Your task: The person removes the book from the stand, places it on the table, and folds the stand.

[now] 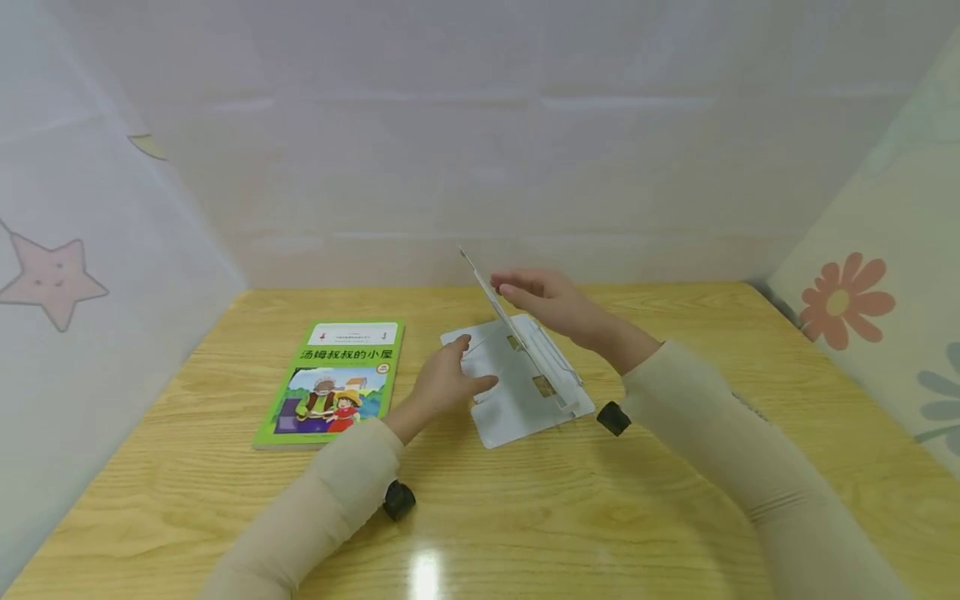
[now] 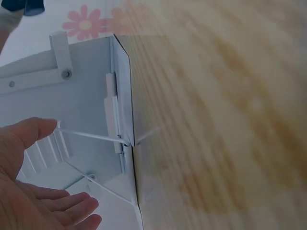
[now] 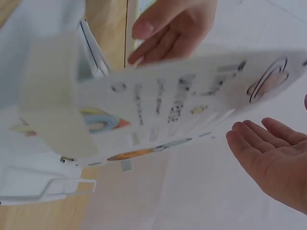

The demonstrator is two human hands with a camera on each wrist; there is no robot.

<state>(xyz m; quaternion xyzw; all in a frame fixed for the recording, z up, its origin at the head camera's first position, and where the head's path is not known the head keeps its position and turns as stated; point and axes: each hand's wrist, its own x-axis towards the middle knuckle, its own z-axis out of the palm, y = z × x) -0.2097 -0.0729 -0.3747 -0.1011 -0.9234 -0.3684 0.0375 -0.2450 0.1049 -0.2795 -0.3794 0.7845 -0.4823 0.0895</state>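
Observation:
A white book stand (image 1: pixel 510 412) is on the table, its flat base down and its panel (image 1: pixel 495 300) tilted up, seen nearly edge-on in the head view. My left hand (image 1: pixel 444 379) is beside the base, thumb and fingers spread. In the left wrist view, thin wire supports (image 2: pixel 98 183) and a hinge run behind the panel near this hand. On the panel's other side my right hand (image 1: pixel 558 312) is raised, fingers extended and close to its surface. The right wrist view shows printed drawings and lettering on that face (image 3: pixel 148 117), with the hand (image 3: pixel 273 153) apart from it.
A green-bordered picture book (image 1: pixel 337 358) lies flat on the wooden table (image 1: pixel 525 517), left of the stand. A pale cloth wall (image 1: pixel 420 183) rises behind the table, with printed side cloths at left and right. Small black devices (image 1: pixel 613 418) sit at both wrists.

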